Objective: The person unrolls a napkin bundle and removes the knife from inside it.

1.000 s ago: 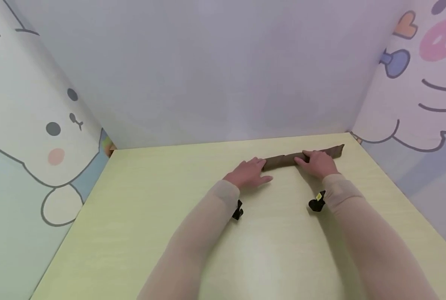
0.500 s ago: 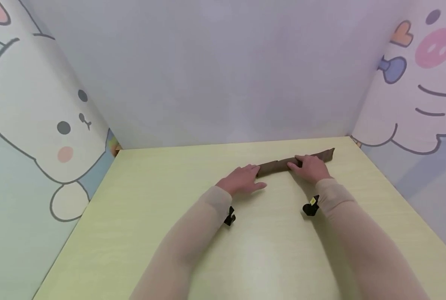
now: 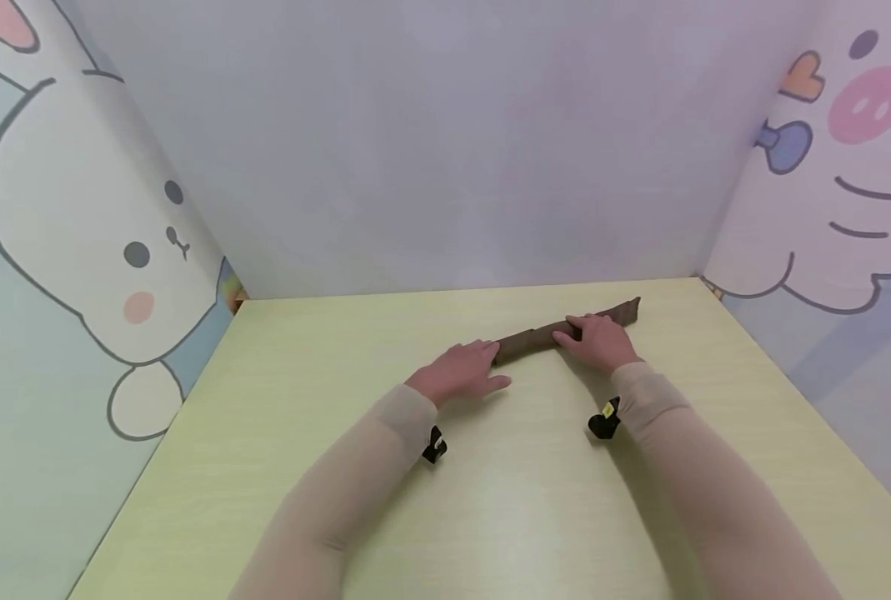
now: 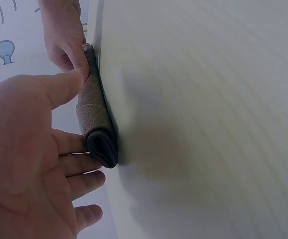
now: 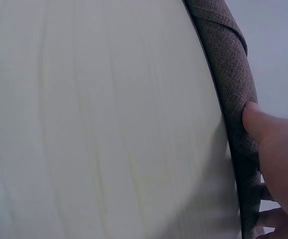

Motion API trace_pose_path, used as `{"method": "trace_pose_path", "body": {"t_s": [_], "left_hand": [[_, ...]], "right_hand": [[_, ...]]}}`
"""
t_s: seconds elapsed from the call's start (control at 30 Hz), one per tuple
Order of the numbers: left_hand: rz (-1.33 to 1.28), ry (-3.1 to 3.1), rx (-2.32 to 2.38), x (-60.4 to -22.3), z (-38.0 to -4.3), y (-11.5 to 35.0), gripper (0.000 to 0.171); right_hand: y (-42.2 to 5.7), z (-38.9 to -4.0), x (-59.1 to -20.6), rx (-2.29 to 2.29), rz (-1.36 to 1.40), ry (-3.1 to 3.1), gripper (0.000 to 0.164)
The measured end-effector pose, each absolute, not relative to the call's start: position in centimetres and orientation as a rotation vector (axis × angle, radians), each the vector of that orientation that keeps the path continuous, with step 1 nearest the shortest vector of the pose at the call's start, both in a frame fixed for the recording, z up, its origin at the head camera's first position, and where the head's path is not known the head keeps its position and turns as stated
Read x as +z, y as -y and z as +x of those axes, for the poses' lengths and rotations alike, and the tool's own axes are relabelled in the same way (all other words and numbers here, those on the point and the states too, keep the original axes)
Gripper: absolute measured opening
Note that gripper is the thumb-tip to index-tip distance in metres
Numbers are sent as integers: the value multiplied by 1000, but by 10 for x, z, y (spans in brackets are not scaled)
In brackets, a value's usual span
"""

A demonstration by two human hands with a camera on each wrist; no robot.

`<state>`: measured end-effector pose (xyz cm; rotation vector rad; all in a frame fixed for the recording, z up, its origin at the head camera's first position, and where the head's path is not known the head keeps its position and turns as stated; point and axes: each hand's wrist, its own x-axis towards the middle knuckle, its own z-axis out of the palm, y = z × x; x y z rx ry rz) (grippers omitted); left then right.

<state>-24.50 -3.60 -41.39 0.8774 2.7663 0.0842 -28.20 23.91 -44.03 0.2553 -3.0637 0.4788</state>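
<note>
A brown woven cloth, rolled into a long narrow tube (image 3: 520, 343), lies slanted on the table, its right end farther back. My right hand (image 3: 603, 343) holds it right of its middle, thumb (image 5: 255, 122) on the near side and fingers over the far side. At the left end, my left hand (image 3: 460, 372) touches the roll with its fingers extended and the thumb held away. The left wrist view shows the spiral end of the cloth roll (image 4: 101, 144) against the fingers of the left hand (image 4: 19, 154).
The pale wood-grain table (image 3: 325, 400) meets a plain light back wall (image 3: 445, 150). Side walls with cartoon drawings stand at the left (image 3: 47, 292) and right (image 3: 850, 250). A small black device (image 3: 605, 421) sits at the right wrist, another (image 3: 435, 446) at the left.
Both hands and the cloth roll have shifted left together. The roll's left end has come nearer, so it lies at a steeper slant. The head view has tilted slightly.
</note>
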Motion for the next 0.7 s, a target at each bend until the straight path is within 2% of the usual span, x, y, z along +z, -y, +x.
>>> {"method": "trace_pose_path", "body": {"t_s": [0.7], "left_hand": [[840,-2735,180,-407,-223,85,78]], "right_hand": [[-196,-284,-441,422,444,2999,61]]}}
